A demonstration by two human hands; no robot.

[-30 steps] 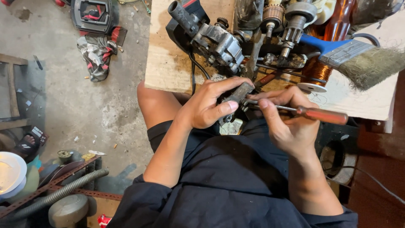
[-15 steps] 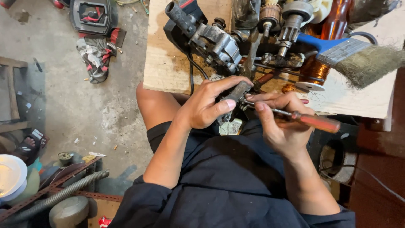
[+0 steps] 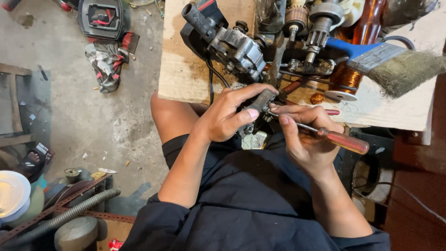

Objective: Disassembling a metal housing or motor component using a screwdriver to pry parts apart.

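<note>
My left hand grips a small dark metal part at the near edge of a wooden board, thumb and fingers pinched around it. In my right hand is a screwdriver with a red-brown handle; its thin shaft points left and its tip meets the part. Just beyond the hands lies a dismantled grey power tool body with a black cable.
On the board stand a motor armature, a geared shaft, a copper wire spool and a blue-handled brush. On the concrete floor at left lie a black tool case, rags, a ribbed hose and a white lid.
Both hands have stayed on the part and the screwdriver. The screwdriver handle has dropped slightly lower and the view has shifted a little.
</note>
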